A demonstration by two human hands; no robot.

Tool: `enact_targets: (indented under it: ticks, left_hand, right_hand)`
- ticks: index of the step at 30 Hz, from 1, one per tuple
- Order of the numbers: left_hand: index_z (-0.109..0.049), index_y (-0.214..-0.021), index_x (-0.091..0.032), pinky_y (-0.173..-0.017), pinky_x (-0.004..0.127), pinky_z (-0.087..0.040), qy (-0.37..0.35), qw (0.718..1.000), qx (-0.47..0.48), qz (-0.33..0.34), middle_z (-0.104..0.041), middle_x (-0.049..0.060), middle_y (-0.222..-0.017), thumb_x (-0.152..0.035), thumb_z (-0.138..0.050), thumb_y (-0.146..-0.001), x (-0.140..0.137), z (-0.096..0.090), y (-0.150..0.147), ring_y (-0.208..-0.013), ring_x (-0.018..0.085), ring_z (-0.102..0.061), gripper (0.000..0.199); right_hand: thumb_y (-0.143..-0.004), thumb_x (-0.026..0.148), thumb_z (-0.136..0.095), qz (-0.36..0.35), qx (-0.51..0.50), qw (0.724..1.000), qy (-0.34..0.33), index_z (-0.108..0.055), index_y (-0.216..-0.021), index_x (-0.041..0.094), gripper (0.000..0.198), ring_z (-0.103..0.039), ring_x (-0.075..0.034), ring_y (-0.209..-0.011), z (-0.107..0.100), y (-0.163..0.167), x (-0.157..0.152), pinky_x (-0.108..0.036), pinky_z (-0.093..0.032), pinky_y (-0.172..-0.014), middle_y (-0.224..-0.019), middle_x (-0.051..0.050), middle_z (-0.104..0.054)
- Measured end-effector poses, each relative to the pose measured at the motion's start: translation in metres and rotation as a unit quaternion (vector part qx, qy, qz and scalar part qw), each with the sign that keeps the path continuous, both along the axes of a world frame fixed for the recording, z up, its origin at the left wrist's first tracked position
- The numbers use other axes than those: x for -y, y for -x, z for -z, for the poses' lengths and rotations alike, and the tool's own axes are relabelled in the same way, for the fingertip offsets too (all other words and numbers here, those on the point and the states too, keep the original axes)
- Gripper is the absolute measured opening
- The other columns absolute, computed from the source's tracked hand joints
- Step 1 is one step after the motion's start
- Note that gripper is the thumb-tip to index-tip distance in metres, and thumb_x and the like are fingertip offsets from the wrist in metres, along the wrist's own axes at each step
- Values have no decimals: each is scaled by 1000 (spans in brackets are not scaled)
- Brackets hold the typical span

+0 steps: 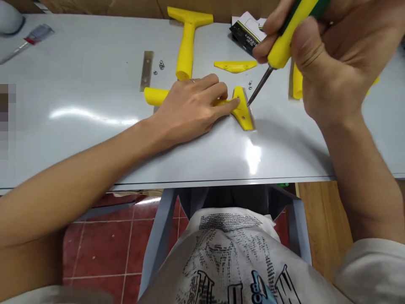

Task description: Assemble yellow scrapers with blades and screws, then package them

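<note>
A yellow scraper lies flat on the white table, its handle pointing left and a metal blade along its right edge. My left hand is closed over the handle, holding it down, with the index fingertip on the scraper's head. A screw shows in the head's lower part. My right hand grips a screwdriver with a yellow and green handle. Its shaft slants down left, and the tip appears close to the blade edge; I cannot tell whether it touches.
Behind lie another yellow scraper, a yellow clamp piece, a loose blade, screws and a black packet. A clear-handled screwdriver rests far left. Another yellow handle is partly hidden by my right hand.
</note>
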State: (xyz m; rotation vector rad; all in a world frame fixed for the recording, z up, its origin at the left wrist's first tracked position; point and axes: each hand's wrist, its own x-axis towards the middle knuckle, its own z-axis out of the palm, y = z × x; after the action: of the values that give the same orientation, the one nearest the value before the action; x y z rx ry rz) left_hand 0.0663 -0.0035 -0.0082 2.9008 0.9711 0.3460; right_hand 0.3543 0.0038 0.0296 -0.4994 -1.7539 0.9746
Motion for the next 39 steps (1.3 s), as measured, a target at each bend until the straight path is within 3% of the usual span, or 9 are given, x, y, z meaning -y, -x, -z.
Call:
enact_targets:
  ticks: [2, 4, 8, 12, 16, 25, 28, 34, 39]
  left_hand:
    - [-72, -164, -21, -119, 70, -58, -5, 1000, -7, 8, -74, 15, -141, -36, -21, -133, -2, 3, 2, -147, 40, -69, 61]
    - [-73, -164, -22, -116, 69, -59, -12, 1000, -12, 11, -74, 14, -138, -37, -22, -133, -4, 5, 4, -144, 40, -70, 61]
    - [-74, -163, -24, -113, 62, -60, -20, 1000, 6, 13, -75, 14, -134, -37, -30, -134, -5, 4, 6, -140, 38, -71, 54]
    - [-71, -167, -27, -109, 59, -62, -61, 998, -26, 17, -75, 12, -134, -34, -19, -135, -2, 2, 7, -139, 37, -72, 61]
    - [-70, -170, -27, -104, 54, -63, -91, 995, -46, 19, -74, 11, -133, -32, -15, -135, 0, -1, 5, -139, 36, -74, 65]
    - [-73, -169, -29, -109, 58, -65, -72, 997, -26, 12, -75, 11, -135, -36, -20, -136, -1, 1, 5, -139, 36, -72, 63]
    - [-71, -172, -29, -110, 61, -65, -65, 997, -32, 13, -73, 11, -137, -37, -17, -136, -2, 3, 5, -141, 36, -72, 65]
    - [-64, -178, -29, -104, 67, -65, -73, 995, -59, 21, -70, 14, -140, -38, -9, -135, -6, 3, 4, -144, 41, -72, 70]
    - [-66, -175, -27, -108, 64, -64, -66, 997, -46, 21, -72, 12, -139, -38, -10, -136, -4, 2, 4, -144, 37, -71, 69]
  right_hand:
    - [-120, 36, -78, -30, -41, 992, -115, -48, -151, 38, 44, -88, -8, -112, 14, 2, -13, -29, -80, -106, -127, 17, -88]
    - [-121, 55, -75, -26, -40, 984, -173, -36, -163, 41, 59, -90, -8, -112, 34, 4, -29, -28, -81, -103, -129, 17, -87]
    - [-116, 76, -71, -1, 46, 988, -147, -32, -171, 41, 75, -91, -12, -109, 48, 2, -40, -33, -82, -103, -135, 13, -83]
    - [-122, 57, -74, -18, 42, 991, -122, -39, -161, 41, 55, -91, -12, -115, 35, 0, -25, -36, -83, -107, -137, 13, -85]
    - [-127, 36, -65, -42, -7, 981, -190, -45, -151, 43, 31, -89, -6, -116, 35, 5, -22, -30, -79, -107, -138, 21, -86]
    - [-126, 49, -67, -2, -38, 981, -192, -39, -158, 39, 44, -90, -7, -107, 51, 16, -27, -29, -80, -98, -131, 15, -87]
    - [-128, 49, -63, -3, -37, 974, -223, -38, -169, 46, 48, -90, -6, -109, 51, 16, -30, -27, -77, -101, -135, 17, -85]
    - [-130, 28, -60, -87, 43, 962, -255, -35, -177, 85, 78, -87, -4, -125, 30, -3, -37, -27, -72, -112, -150, 26, -83]
    - [-130, 30, -61, -38, 25, 970, -238, -44, -177, 77, 69, -89, -4, -119, 31, 0, -26, -28, -73, -111, -142, 24, -85]
